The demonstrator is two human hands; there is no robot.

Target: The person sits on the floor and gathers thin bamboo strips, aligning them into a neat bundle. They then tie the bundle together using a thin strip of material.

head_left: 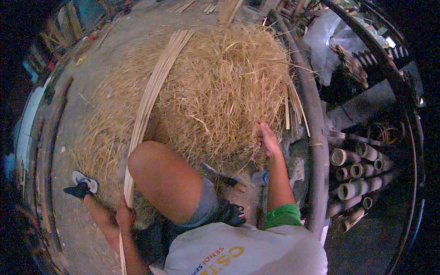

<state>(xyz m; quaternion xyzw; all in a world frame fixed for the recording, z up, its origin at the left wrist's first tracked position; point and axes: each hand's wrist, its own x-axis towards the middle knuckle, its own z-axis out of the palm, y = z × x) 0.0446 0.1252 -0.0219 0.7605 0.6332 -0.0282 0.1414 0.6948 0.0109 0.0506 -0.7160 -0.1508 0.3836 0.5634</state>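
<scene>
My left hand is closed round the lower part of a long bundle of thin, pale bamboo strips. The bundle stands slanted past my bent knee, its far end leaning over a big heap of straw-coloured shavings. At the heap's near right edge is my right hand, with fingers drawn together. Whether a thin strip or shaving is between those fingers is too small to make out. Between my knee and right forearm lies a dark, curved blade-like thing, partly hidden by shavings.
A thick pole runs along the right side. Beyond it, bamboo tubes are stacked. Loose strips lie by the heap's right edge, and more strips at the far end. A sandal is on the floor at left.
</scene>
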